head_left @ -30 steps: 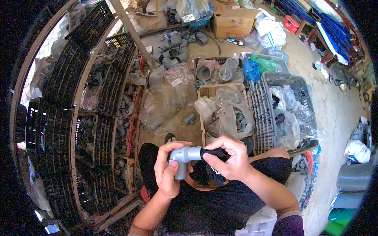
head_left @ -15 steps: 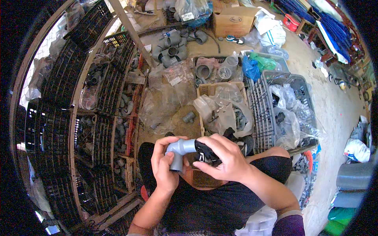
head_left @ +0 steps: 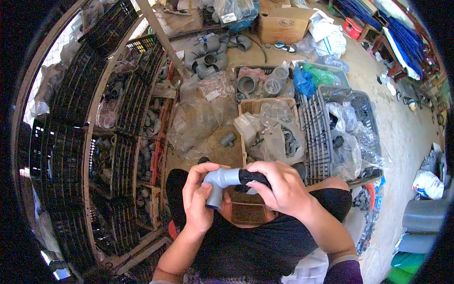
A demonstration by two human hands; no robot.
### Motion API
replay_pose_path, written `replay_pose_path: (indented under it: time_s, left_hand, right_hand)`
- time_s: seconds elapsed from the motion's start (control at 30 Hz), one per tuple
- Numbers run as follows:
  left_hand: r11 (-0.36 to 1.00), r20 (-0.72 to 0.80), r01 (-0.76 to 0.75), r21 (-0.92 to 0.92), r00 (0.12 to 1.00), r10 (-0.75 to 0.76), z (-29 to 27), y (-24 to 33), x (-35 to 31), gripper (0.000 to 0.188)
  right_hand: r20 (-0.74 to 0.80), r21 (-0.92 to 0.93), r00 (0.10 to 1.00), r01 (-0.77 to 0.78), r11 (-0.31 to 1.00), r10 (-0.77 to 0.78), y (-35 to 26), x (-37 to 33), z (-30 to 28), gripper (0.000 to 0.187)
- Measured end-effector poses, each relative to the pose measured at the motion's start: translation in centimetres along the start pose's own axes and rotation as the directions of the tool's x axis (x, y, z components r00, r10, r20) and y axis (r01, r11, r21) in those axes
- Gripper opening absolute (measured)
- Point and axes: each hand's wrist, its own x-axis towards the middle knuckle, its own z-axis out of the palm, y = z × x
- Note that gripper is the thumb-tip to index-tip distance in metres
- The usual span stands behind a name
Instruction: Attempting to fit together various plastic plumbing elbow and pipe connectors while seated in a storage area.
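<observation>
My left hand [head_left: 195, 201] is closed around a grey plastic pipe elbow [head_left: 224, 178], thumb on the front and fingers over the back. One end of the elbow points down, the other toward the right. Against that right end presses a bunched black cloth [head_left: 253, 177], gripped in my right hand [head_left: 286, 189], which partly covers it. Whether any cloth reaches inside the pipe end is hidden. Both hands are above my lap. Beyond them, a small grey pipe fitting [head_left: 228, 139] lies on the floor.
Racks of black crates [head_left: 66, 156] line the left side. Ahead stand a tan crate [head_left: 242, 146] with bags and a grey basket [head_left: 314, 142] of bagged parts. Larger grey elbows [head_left: 211, 60] are piled farther back, near a cardboard box [head_left: 283, 28].
My right hand and the cloth have shifted slightly right and turned, bunching the cloth more tightly at the elbow's end. My left hand keeps its hold on the elbow.
</observation>
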Motion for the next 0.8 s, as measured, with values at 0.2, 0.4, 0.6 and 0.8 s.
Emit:
replay_pose_path:
  time_s: [0.2,0.4,0.6,0.8]
  left_hand:
    - [1.000,-0.031,-0.003,-0.019,1.000,0.003,-0.01,0.25,-0.02,0.033]
    - [0.998,-0.037,0.025,-0.050,0.999,-0.027,-0.53,-0.24,-0.02,0.031]
    - [0.985,0.035,-0.056,0.163,0.998,0.051,-0.61,-0.73,-0.51,0.026]
    - [0.962,0.118,-0.159,0.222,0.984,0.136,-0.67,-0.58,-0.43,0.024]
  right_hand:
    - [-0.092,-0.061,0.992,0.079,0.995,-0.084,-0.42,-0.16,0.59,0.031]
    - [-0.008,-0.103,0.992,0.123,0.987,-0.125,-0.35,-0.39,0.77,0.036]
    - [-0.045,-0.096,0.989,0.139,0.986,-0.143,-0.15,-0.13,0.57,0.032]
    - [-0.081,0.224,0.995,-0.035,0.974,0.055,0.06,-0.40,0.67,0.021]
